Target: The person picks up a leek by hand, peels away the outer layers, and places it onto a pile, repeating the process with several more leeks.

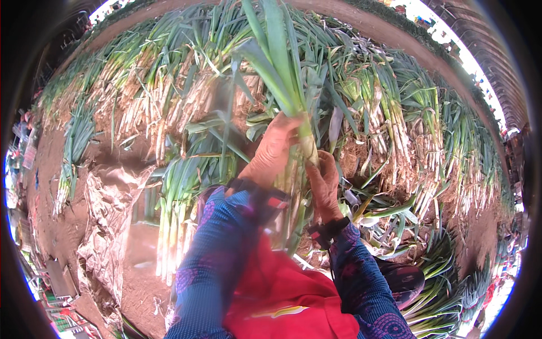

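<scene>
A leek (280, 59) with broad green leaves stands tilted in front of me, its leaf tips pointing away. My left hand (271, 148) is wrapped round it where the leaves meet the pale stem. Lower down, the fingers of my right hand (324, 183) pinch the stem near its white end. Just left of my left forearm lies a bunch of trimmed-looking leeks (175, 212) with long white stems. Peeled leaves and scraps (389, 217) are scattered right of my right wrist. The leek's root end is partly hidden by my right hand.
Long rows of leeks (169, 73) with earthy roots cover the ground ahead, continuing on the right (423, 124). A crumpled plastic sheet (107, 226) lies on the bare soil at left. More leeks (437, 288) lie near my right knee. A red apron (288, 299) covers my lap.
</scene>
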The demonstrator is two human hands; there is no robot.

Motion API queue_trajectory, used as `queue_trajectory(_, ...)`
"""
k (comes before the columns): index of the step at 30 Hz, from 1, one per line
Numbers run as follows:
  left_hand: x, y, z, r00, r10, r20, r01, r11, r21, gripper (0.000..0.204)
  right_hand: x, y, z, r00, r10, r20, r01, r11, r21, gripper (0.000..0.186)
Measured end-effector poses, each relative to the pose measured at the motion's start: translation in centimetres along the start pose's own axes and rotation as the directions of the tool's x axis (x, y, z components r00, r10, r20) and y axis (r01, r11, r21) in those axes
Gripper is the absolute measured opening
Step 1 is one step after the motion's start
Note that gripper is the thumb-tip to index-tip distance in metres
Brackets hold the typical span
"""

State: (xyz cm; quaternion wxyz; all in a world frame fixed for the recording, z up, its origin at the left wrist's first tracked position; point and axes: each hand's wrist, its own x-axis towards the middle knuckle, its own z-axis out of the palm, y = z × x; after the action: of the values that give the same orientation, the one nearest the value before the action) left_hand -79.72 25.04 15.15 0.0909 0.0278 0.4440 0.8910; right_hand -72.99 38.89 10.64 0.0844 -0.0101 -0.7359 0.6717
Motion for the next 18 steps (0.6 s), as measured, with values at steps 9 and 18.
queue_trajectory(9, 0.4, 1.1, 0.1, 0.988, -0.048, 0.148, 0.069, 0.988, -0.141, 0.041, 0.4, 0.2, -4.2, 0.778, 0.214, 0.591, -0.563, 0.654, 0.505, 0.053)
queue_trajectory(18, 0.3, 0.7, 0.3, 0.992, -0.004, 0.128, 0.006, 1.000, -0.010, 0.043, 1.8, -1.5, -4.3, 0.883, 0.188, 0.430, -0.220, 0.975, 0.027, 0.042)
